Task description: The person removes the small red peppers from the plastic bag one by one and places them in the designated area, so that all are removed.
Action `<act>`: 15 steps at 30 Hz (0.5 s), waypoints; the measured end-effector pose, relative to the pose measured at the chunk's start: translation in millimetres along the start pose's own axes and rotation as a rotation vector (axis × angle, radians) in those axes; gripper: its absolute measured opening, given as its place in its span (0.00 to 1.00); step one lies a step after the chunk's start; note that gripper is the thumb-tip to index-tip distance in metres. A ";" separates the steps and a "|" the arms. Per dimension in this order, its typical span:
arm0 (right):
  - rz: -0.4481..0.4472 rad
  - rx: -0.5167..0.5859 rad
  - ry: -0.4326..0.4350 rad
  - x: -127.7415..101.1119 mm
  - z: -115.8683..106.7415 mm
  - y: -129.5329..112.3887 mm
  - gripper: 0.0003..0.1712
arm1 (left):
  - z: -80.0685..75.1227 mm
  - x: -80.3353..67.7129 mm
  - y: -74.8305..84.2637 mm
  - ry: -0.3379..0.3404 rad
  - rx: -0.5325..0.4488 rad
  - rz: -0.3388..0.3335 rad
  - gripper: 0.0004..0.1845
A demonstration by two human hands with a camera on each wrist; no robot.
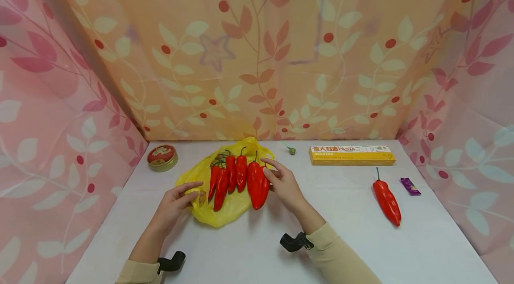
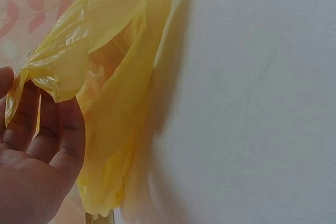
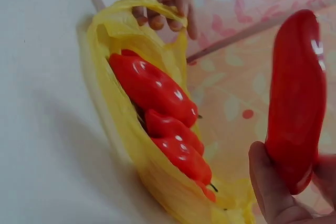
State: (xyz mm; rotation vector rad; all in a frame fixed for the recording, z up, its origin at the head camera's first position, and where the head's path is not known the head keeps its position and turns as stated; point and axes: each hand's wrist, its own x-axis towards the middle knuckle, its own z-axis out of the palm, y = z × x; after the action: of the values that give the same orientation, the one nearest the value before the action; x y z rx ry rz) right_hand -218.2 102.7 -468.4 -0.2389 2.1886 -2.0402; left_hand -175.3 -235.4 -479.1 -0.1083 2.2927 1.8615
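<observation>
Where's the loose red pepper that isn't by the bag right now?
In the head view, the lone red pepper lies on the table's right side, just left of the purple wrapper and in front of the yellow pasta box.

Soft, even, bright light fills all views. Faint shadows lie beside the yellow bag (image 1: 225, 206). Glare spots shine on the peppers (image 3: 157, 90). Wrist views look slightly blurred up close.

My hands (image 1: 172, 206) are bare, no rings or gloves. I wear beige long sleeves (image 1: 337, 257) ending just short of each wrist (snug cuffs). A black camera mount (image 1: 295, 241) sits on my right wrist at about 5 o'clock, another (image 1: 172, 262) on my left.
</observation>
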 end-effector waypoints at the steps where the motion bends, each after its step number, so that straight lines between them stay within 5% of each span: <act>1: 0.004 0.001 0.013 -0.8 -3.9 -0.4 0.23 | 0.1 -0.1 0.1 0.002 0.001 -0.002 0.23; 15: 0.104 -0.062 0.095 -17.1 -48.3 -0.2 0.22 | 2.7 -1.7 2.8 0.017 0.020 -0.010 0.21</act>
State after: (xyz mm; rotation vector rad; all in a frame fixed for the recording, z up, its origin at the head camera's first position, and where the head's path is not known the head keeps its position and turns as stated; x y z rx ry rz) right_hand -211.6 153.3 -464.9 -0.0343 2.2709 -1.9688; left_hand -173.9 -232.3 -476.5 -0.1326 2.3177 1.8391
